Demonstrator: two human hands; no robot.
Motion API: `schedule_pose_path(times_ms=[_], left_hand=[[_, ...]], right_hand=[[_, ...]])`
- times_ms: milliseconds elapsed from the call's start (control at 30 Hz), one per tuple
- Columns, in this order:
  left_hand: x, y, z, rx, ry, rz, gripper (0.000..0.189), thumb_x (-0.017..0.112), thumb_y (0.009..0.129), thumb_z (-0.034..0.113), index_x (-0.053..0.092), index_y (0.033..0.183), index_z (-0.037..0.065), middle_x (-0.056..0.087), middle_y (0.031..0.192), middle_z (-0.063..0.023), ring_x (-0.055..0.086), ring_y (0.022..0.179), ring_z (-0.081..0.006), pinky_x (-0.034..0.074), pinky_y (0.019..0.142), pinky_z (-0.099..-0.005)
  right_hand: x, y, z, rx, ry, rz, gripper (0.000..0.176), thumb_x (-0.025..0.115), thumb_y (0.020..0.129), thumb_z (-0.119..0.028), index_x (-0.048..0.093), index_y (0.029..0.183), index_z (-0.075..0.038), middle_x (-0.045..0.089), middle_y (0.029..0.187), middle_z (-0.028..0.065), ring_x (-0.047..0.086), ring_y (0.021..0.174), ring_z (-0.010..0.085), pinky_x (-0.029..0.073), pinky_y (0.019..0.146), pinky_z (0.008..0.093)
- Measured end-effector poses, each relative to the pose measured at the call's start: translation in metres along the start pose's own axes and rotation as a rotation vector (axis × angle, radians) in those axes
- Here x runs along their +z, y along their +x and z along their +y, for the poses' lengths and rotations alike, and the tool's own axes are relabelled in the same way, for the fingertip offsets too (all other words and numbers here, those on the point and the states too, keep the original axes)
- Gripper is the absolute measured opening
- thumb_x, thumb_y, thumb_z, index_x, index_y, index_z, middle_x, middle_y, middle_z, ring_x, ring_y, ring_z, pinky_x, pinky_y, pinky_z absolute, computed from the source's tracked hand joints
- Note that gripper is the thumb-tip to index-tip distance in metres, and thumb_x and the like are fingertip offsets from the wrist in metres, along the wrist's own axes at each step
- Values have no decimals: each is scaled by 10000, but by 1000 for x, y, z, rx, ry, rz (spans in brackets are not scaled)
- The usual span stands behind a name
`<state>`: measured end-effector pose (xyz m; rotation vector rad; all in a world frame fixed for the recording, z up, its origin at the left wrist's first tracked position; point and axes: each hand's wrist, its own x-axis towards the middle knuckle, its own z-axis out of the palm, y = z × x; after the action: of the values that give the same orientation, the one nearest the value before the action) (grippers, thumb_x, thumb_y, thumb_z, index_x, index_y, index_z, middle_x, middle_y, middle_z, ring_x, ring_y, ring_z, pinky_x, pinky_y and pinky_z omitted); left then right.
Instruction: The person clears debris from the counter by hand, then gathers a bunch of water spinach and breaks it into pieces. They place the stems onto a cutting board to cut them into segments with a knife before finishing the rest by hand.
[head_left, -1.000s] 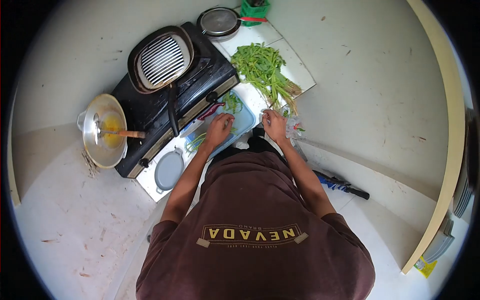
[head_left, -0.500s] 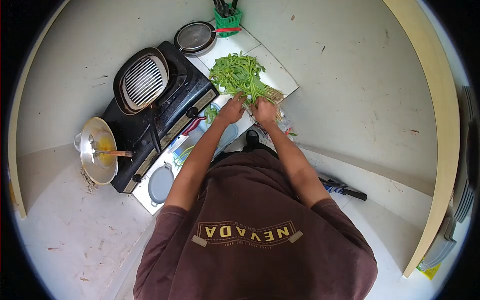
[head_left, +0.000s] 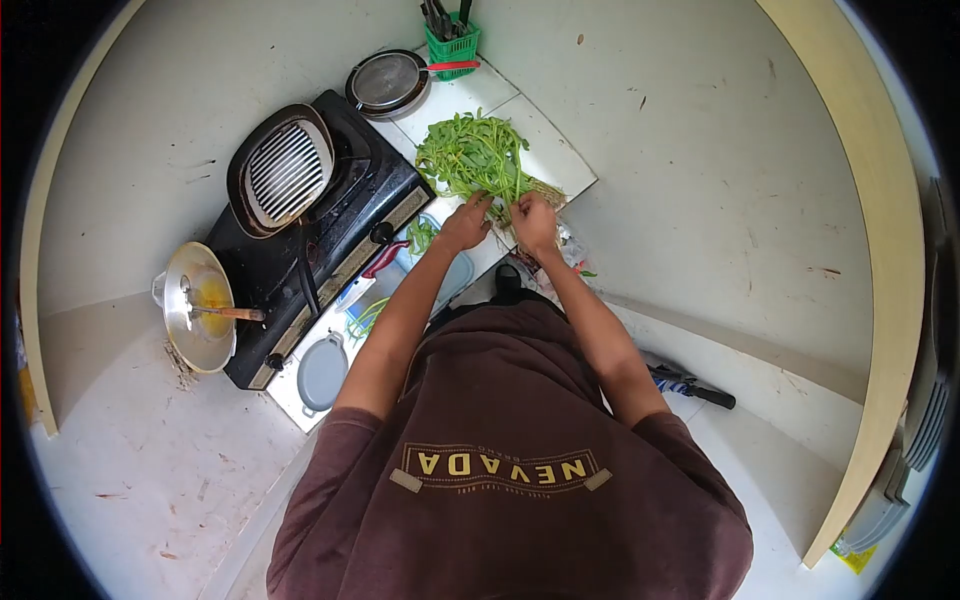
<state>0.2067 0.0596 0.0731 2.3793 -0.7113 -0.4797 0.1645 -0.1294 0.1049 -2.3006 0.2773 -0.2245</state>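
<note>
A heap of leafy greens that looks like water spinach (head_left: 468, 155) lies on the white tiled counter, its leaves to the left and its roots and cut stem ends to the right. My left hand (head_left: 466, 222) is at the near side of the heap, fingers curled on a stem. Just right of it, my right hand (head_left: 535, 220) is closed in a pinch on the stems, partly covering them. Below my left hand, a blue tray (head_left: 458, 272) holds some picked leaves. A knife with a red handle (head_left: 386, 260) lies beside the tray.
On the left stands a black gas stove (head_left: 340, 220) with a grill pan (head_left: 240, 190) and a wok (head_left: 176, 300). Strainers (head_left: 388, 82) and a green utensil basket (head_left: 455, 52) are at the back. A grey lid (head_left: 322, 372) lies on the near counter.
My right hand has lifted slightly and turned, with its fingers now drawn together at the stems. My left hand stays close to the same place. The view has shifted slightly.
</note>
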Motion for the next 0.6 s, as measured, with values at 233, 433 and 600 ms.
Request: schedule_pose_path(times_ms=[233,433,600], left_hand=[[-26,0,24,-49,-347,128,421,655,974,193,599,1365,47,581,1374,-178,670,1087,-345,547,947,-415],[-52,9,73,-135,-856,227,365,611,1049,280,627,1335,55,666,1177,-90,677,1019,-179,554,857,-320],[-54,28,98,-188,-1247,255,393,618,1050,294,594,1353,45,649,1158,-83,680,1007,-205,559,842,-307]], right_hand=[[-52,-16,-33,29,230,55,125,714,843,-46,654,942,2,704,829,133,668,650,207,520,602,342],[-67,-38,-53,13,256,56,113,708,892,-40,645,980,-6,697,843,117,661,659,186,507,582,331],[-68,-34,-57,-35,243,9,130,707,917,-62,638,1017,-15,700,881,120,667,673,185,495,567,336]])
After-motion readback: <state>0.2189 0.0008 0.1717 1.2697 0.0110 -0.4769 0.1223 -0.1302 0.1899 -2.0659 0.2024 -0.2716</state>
